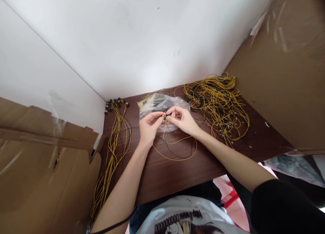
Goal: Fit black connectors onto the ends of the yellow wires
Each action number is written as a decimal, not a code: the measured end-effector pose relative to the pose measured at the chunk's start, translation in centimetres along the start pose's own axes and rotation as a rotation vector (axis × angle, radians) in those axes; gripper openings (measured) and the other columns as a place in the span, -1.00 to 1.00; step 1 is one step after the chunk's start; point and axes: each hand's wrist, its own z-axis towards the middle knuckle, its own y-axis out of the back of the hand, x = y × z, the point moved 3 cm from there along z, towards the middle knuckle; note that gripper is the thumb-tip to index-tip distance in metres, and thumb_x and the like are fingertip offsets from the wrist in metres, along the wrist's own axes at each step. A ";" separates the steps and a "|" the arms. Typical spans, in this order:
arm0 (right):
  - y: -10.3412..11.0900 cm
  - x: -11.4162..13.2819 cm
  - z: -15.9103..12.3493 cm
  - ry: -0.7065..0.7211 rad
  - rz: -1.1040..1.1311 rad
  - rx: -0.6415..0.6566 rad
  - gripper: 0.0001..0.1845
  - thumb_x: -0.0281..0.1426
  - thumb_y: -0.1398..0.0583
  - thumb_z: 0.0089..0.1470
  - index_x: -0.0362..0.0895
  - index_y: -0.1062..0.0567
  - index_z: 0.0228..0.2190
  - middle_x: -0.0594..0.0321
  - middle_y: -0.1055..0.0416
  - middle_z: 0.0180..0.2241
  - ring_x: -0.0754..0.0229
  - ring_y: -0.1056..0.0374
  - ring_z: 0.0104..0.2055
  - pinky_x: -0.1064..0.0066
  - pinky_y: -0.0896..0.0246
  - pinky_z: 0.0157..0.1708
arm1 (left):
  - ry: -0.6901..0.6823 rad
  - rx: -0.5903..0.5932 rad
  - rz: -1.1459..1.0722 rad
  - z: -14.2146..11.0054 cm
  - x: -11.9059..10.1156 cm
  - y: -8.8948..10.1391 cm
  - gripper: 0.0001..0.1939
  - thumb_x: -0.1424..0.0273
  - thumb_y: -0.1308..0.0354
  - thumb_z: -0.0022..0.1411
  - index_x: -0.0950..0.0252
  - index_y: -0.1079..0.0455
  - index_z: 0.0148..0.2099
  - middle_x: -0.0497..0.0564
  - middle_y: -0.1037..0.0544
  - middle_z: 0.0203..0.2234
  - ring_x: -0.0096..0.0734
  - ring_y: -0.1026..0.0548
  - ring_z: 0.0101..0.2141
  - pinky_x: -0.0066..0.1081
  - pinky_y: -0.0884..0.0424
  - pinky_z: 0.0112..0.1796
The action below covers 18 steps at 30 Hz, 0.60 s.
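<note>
Both hands meet over the middle of the brown table. Between finger and thumb, my left hand [149,125] pinches a small yellow-and-black part [164,116] with wires coming from it. The fingertips of my right hand [184,119] close at the same part from the other side; whether they grip the part or its wire is too small to tell. A yellow wire [175,159] and a thin dark one hang from the part and loop on the table. Just behind the hands lies a clear plastic bag [172,101] with yellow and black items in it.
At the right back is a tangled heap of yellow and black wires [215,98]. On the left, a bundle of yellow wires [113,149] with black-and-yellow ends [116,102] hangs over the table edge. Cardboard [286,71] and white walls [157,41] enclose the brown table [162,180].
</note>
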 end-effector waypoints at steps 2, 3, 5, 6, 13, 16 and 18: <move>-0.1 0.0 -0.2 0.103 -0.141 -0.039 -0.83 -0.39 -0.23 -0.10 -0.18 -0.44 -0.37 0.46 -0.14 -0.67 0.40 -0.04 -0.62 0.50 0.05 -0.58 | -0.023 -0.005 0.025 -0.1 -0.1 -0.1 -0.85 0.50 -0.26 -0.03 0.34 -0.51 -0.31 0.03 -0.59 -0.38 -0.44 -0.53 -0.36 -0.43 -0.47 -0.28; -0.2 -0.1 -0.3 0.126 -0.175 -0.050 -0.83 -0.37 -0.22 -0.08 -0.18 -0.44 -0.37 0.47 -0.13 -0.67 0.40 -0.03 -0.62 0.51 0.05 -0.59 | -0.038 -0.006 0.044 -0.2 -0.1 -0.2 -0.86 0.50 -0.26 -0.02 0.33 -0.52 -0.32 0.02 -0.59 -0.38 -0.44 -0.53 -0.37 -0.43 -0.47 -0.28; -0.1 -0.1 -0.4 0.143 -0.207 -0.066 -0.84 -0.36 -0.20 -0.05 -0.19 -0.44 -0.39 0.46 -0.13 -0.68 0.40 -0.04 -0.63 0.51 0.06 -0.60 | -0.072 -0.003 0.088 -0.3 -0.1 -0.3 -0.87 0.50 -0.25 -0.01 0.32 -0.52 -0.32 0.02 -0.58 -0.38 -0.44 -0.52 -0.36 -0.42 -0.47 -0.27; -0.1 0.0 -0.4 0.148 -0.218 -0.072 -0.84 -0.35 -0.20 -0.05 -0.20 -0.44 -0.41 0.45 -0.14 -0.68 0.40 -0.04 -0.64 0.51 0.06 -0.61 | -0.092 0.000 0.110 -0.3 0.0 -0.3 -0.88 0.50 -0.25 0.00 0.32 -0.52 -0.32 0.02 -0.58 -0.38 -0.43 -0.52 -0.35 -0.41 -0.47 -0.27; -0.1 0.2 -0.6 0.178 -0.302 -0.044 -0.87 -0.36 -0.18 -0.04 -0.19 -0.43 -0.48 0.33 -0.33 -0.61 0.39 -0.07 -0.62 0.51 0.03 -0.61 | -0.213 0.003 0.188 -0.4 0.0 -0.3 -0.90 0.50 -0.24 0.02 0.31 -0.53 -0.34 0.04 -0.55 -0.35 -0.40 -0.51 -0.29 -0.40 -0.47 -0.27; -0.1 0.2 -0.8 0.198 -0.325 -0.041 -0.88 -0.37 -0.17 -0.04 -0.19 -0.44 -0.49 0.31 -0.35 -0.60 0.38 -0.10 -0.61 0.51 0.01 -0.60 | -0.256 0.003 0.212 -0.5 -0.1 -0.4 -0.92 0.51 -0.22 0.04 0.31 -0.53 -0.35 0.04 -0.55 -0.35 -0.40 -0.52 -0.29 -0.39 -0.48 -0.27; -0.1 0.2 -0.8 0.208 -0.326 -0.042 -0.88 -0.38 -0.17 -0.04 -0.19 -0.43 -0.50 0.32 -0.33 -0.62 0.37 -0.11 -0.61 0.51 0.00 -0.60 | -0.283 0.007 0.213 -0.6 -0.1 -0.4 -0.92 0.51 -0.22 0.04 0.30 -0.52 -0.36 0.03 -0.55 -0.35 -0.41 -0.52 -0.29 -0.37 -0.48 -0.23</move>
